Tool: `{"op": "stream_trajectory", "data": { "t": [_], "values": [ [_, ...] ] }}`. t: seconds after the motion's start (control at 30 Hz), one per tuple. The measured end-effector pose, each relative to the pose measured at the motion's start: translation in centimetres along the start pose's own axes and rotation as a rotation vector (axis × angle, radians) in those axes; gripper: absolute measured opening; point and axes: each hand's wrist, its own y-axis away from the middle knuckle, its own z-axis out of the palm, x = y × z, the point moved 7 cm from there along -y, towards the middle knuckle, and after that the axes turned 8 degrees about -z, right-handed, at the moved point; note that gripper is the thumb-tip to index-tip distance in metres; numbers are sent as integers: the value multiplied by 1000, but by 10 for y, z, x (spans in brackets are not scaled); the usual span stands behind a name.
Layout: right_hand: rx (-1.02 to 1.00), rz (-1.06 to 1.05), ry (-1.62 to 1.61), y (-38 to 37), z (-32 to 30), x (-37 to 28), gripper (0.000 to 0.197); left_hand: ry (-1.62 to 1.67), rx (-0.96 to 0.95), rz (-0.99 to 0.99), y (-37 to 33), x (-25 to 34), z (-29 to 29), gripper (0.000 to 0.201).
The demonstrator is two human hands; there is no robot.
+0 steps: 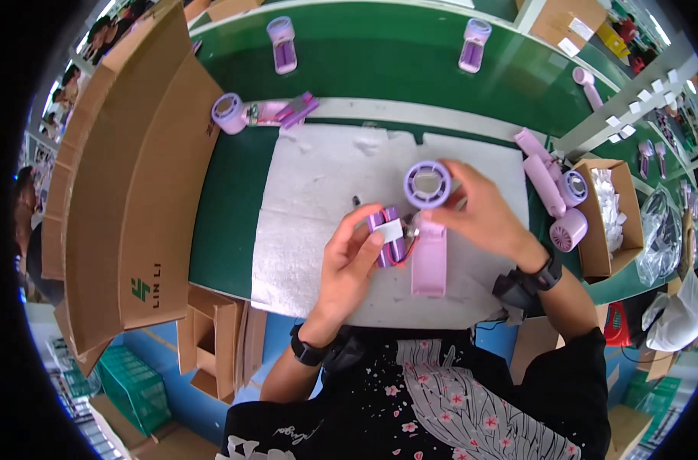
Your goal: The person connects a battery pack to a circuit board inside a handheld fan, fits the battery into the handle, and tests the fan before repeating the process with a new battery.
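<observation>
In my left hand (344,268) is a purple battery pack (397,251) with a white pad on its face, pinched between thumb and fingers. My right hand (487,215) grips a handheld fan by its round purple head (427,184). Below the head, the fan's pink handle shell (429,264) lies open toward me, its hollow showing. Thin red and dark wires run between the pack and the shell. Both parts are held side by side over a white foam mat (311,184). A small dark piece (356,201) rests on the mat beyond my left fingers.
A tall cardboard carton (161,192) walls off the left side. Another fan (230,113) with a purple pack lies at the back left. Fan parts (544,184) are piled at right beside a box of white pieces (609,215). Two fans (283,46) (475,46) lie on the green surface beyond.
</observation>
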Motion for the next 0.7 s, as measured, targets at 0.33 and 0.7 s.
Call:
{"op": "stream_trajectory", "data": {
  "t": [0.33,0.7],
  "values": [
    [94,-228,249,37,-26,-67,50,-6,-38,150,9,11,15,52],
    [-54,210,-518,46,16,-41,17,-243,-160,563,25,39,49,49]
  ]
}}
